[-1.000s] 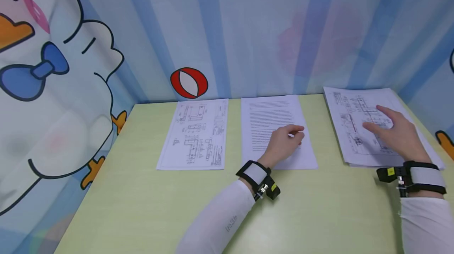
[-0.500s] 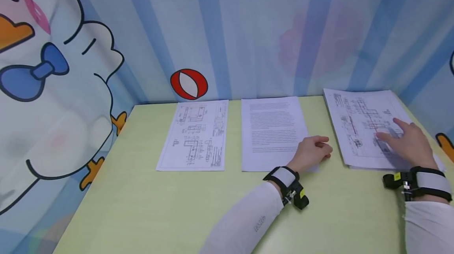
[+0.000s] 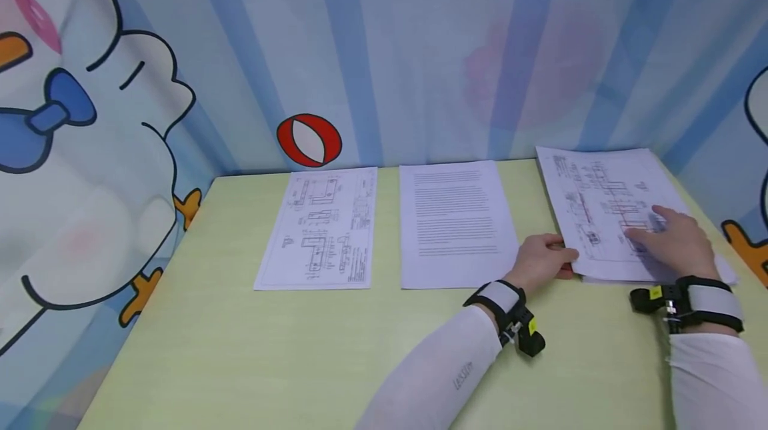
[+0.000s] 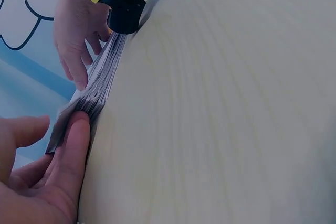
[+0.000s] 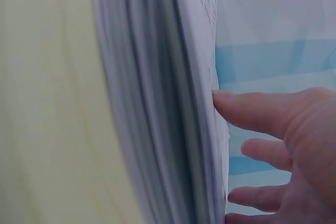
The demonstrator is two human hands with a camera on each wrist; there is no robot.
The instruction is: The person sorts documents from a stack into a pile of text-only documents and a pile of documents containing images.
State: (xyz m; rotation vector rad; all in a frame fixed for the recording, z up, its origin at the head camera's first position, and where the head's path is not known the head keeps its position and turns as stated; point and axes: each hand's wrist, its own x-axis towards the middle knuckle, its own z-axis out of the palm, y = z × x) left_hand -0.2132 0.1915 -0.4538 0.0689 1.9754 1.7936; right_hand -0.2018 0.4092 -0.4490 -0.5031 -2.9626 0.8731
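A thick stack of paper (image 3: 606, 203), topped by a technical drawing, lies at the table's right end. My left hand (image 3: 543, 258) is at its near left corner. In the left wrist view, the fingers (image 4: 73, 140) reach against and under the corner of the sheets, while the thumb (image 4: 31, 129) stands slightly apart from them. On the stack's right half rests my right hand (image 3: 681, 243), its fingers extended over the top sheet. The right wrist view shows that thumb (image 5: 252, 109) touching the top page, with gaps between the layered sheets below.
A page of printed text (image 3: 457, 223) lies left of the stack. Farther left is another drawing sheet (image 3: 318, 230). The pale yellow table (image 3: 288, 357) meets a cartoon-printed curtain (image 3: 420, 50) at the back.
My left hand has moved right, from over the text page to the stack's corner. My right hand has slid slightly down and right on the stack. The head view has shifted slightly.
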